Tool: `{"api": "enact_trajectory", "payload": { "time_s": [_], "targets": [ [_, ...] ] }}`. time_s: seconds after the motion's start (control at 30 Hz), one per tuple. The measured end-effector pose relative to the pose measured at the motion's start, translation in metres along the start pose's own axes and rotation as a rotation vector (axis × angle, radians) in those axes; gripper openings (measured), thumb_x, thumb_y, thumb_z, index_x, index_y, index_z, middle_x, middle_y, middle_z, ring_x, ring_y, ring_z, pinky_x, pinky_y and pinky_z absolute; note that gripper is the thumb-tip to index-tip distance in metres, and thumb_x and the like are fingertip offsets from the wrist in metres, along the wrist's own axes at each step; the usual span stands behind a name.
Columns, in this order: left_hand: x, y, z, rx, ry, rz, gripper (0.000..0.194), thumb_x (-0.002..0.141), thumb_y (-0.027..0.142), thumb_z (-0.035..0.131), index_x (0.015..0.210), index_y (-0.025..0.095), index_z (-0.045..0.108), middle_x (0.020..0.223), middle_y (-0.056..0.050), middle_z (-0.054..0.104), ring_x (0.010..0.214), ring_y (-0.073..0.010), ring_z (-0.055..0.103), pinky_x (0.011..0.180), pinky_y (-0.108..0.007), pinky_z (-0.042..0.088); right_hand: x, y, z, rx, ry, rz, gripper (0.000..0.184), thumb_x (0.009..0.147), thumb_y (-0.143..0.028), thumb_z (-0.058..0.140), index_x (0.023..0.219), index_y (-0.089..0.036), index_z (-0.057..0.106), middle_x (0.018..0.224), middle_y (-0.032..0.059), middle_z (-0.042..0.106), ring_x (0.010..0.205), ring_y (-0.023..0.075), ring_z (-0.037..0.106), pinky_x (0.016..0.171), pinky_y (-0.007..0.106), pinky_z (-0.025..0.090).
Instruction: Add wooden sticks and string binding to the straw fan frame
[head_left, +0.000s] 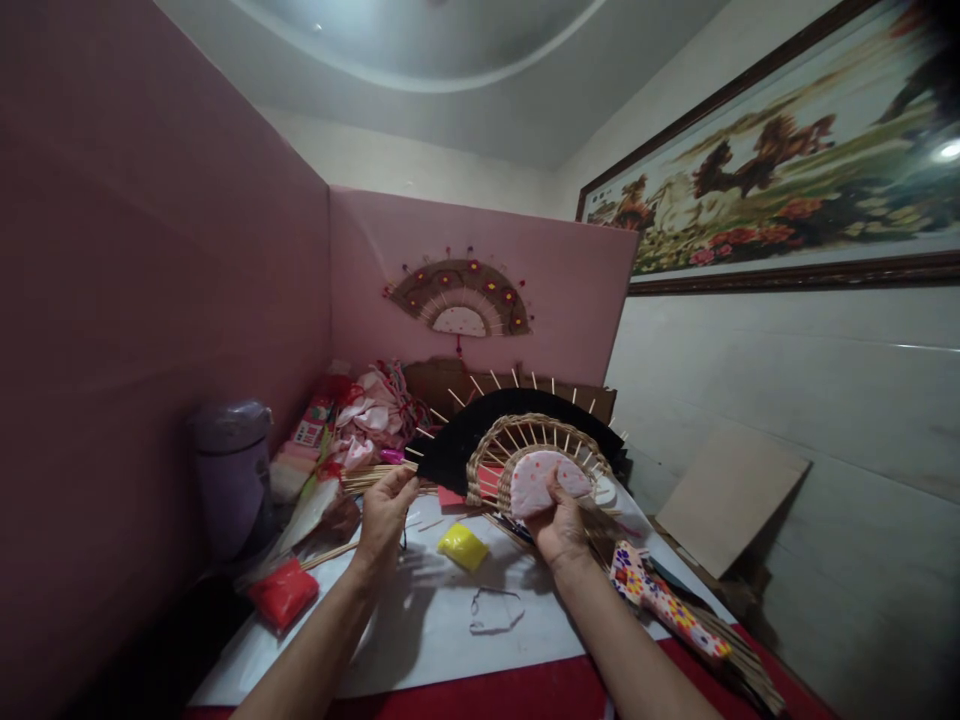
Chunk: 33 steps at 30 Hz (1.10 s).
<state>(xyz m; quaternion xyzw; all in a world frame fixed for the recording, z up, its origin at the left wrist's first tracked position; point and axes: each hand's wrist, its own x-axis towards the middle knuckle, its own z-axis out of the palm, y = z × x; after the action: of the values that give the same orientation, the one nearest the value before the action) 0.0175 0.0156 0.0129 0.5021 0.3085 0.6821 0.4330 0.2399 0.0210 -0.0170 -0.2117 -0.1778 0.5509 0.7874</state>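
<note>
A fan point(517, 420) with a black band, a woven straw arc and thin sticks jutting past its rim is held up over the table. My right hand point(561, 520) grips its pale pink, red-dotted base, the thumb lying across the front. At the fan's left end, my left hand point(388, 505) pinches the corner of the black band. Below the fan, a yellow packet point(463, 546) lies on white paper. Near my left forearm rests a red packet point(283, 594).
White paper point(420, 640) covers the red-topped table. A flower-patterned object point(667, 610) lies at the right. Pink fabric point(371, 420) and sticks are heaped behind. A purple container point(234, 480) stands left. Another decorated fan point(469, 295) hangs on the pink panel. A board point(735, 495) leans at the right wall.
</note>
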Motion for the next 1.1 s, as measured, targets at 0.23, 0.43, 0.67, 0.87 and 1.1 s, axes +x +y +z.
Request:
{"api": "enact_trajectory", "payload": {
  "time_s": [0.23,0.43,0.67,0.87,1.1],
  "targets": [
    [0.004,0.003,-0.006,0.006,0.019,-0.137,0.018,0.051,0.025,0.073,0.057,0.013,0.061,0.04,0.006,0.045,0.031,-0.0034,0.031,0.033,-0.017,0.019,-0.008,-0.004,0.01,0.075,0.116,0.068,0.024,0.063,-0.021,0.07,0.085,-0.02,0.06,0.073,-0.0013,0.069,0.064,0.0142,0.064,0.061,0.029,0.054],
    [-0.002,0.001,0.001,-0.103,-0.058,-0.198,0.013,0.054,0.019,0.062,0.059,0.015,0.051,0.045,0.004,0.051,0.034,-0.0057,0.041,0.033,-0.016,0.024,-0.005,-0.002,0.005,0.041,0.08,0.053,0.023,0.063,-0.023,0.07,0.084,-0.021,0.06,0.073,-0.0026,0.069,0.064,0.0134,0.064,0.061,0.028,0.053],
    [-0.004,-0.001,0.005,-0.251,0.071,-0.214,0.03,0.063,0.034,0.066,0.06,0.019,0.04,0.036,0.014,0.023,0.029,-0.001,0.015,0.033,-0.015,0.009,-0.01,0.003,0.005,-0.01,0.022,0.042,0.025,0.061,-0.025,0.073,0.081,-0.021,0.06,0.067,-0.0042,0.067,0.062,0.0138,0.064,0.062,0.029,0.054],
    [-0.003,-0.004,0.001,-0.307,0.192,-0.31,0.045,0.053,0.041,0.073,0.055,0.02,0.034,0.031,0.015,0.022,0.026,-0.0004,0.012,0.031,-0.017,0.008,-0.017,0.011,0.009,-0.072,-0.082,0.05,0.024,0.063,-0.03,0.071,0.082,-0.022,0.06,0.07,-0.0028,0.067,0.064,0.0148,0.063,0.062,0.03,0.054],
    [-0.005,-0.009,0.001,-0.387,0.16,-0.316,0.048,0.053,0.039,0.075,0.055,0.021,0.031,0.029,0.015,0.022,0.026,-0.0005,0.012,0.03,-0.016,0.009,-0.02,0.01,0.014,-0.068,-0.023,0.071,0.026,0.061,-0.033,0.072,0.08,-0.021,0.059,0.07,-0.0027,0.068,0.064,0.0144,0.064,0.061,0.03,0.054]
  ]
}}
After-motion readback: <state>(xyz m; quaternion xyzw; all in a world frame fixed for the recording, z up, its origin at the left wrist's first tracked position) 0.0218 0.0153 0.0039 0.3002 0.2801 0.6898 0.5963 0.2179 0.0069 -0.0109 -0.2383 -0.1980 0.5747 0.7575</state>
